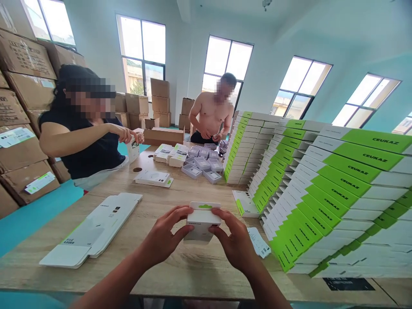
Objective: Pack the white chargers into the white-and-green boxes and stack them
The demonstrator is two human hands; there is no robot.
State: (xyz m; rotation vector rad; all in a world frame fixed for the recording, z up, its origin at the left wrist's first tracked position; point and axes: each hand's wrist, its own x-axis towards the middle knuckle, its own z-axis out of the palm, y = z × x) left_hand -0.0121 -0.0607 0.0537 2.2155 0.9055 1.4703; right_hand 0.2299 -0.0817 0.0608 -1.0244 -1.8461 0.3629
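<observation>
Between my two hands, over the near middle of the table, is a small white carton with a hang-tab flap and a green-edged slot at its top. My left hand grips its left side, thumb in front and fingers at the flap. On the opposite side, my right hand pinches the carton the same way. To the left lies a stack of flattened white cartons. A small pile of printed leaflets rests right of my right hand, beside a white and green box.
Tall stacks of white and green boxes fill the table's right side. Farther back are grey trays, leaflet piles and a flat carton. One person works at left, another at the far end. Brown cardboard boxes line the left wall.
</observation>
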